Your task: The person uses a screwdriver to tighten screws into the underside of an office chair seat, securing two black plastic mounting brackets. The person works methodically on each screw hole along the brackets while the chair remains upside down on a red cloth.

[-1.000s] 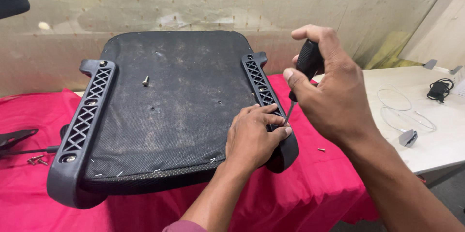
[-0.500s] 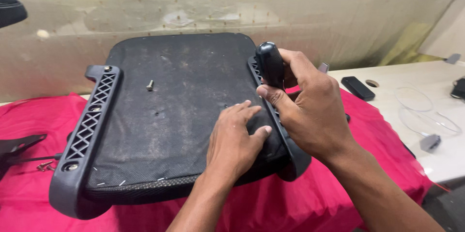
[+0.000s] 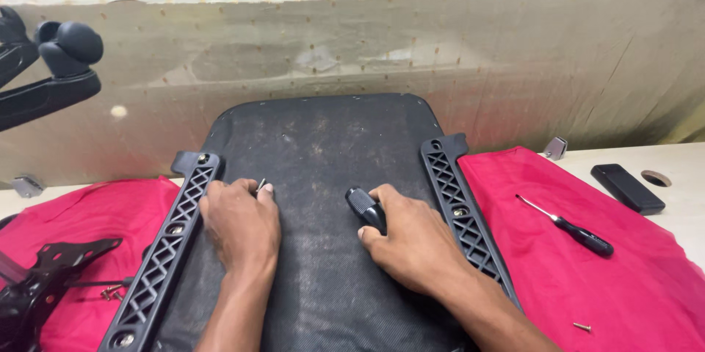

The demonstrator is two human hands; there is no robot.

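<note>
An upturned black chair seat [image 3: 323, 139] lies on a red cloth [image 3: 631, 278], with a ribbed black plastic bracket along each side, the left bracket [image 3: 165, 253] and the right bracket [image 3: 463, 212]. My left hand [image 3: 241, 223] rests on the seat beside the left bracket, its fingertips pinching a small screw [image 3: 260, 185]. My right hand [image 3: 411, 238] lies on the middle of the seat, wrapped around the black handle of a screwdriver [image 3: 365, 209].
A second slim screwdriver [image 3: 567, 226] lies on the cloth at the right, a loose screw [image 3: 581, 327] near it. A black remote-like block [image 3: 627, 188] sits on the white table. A black metal chair mechanism [image 3: 37, 286] with screws is at left. A beige board stands behind.
Both hands left the right bracket. The left hand went across to the screw by the left bracket. The right hand lowered the screwdriver onto the middle of the seat.
</note>
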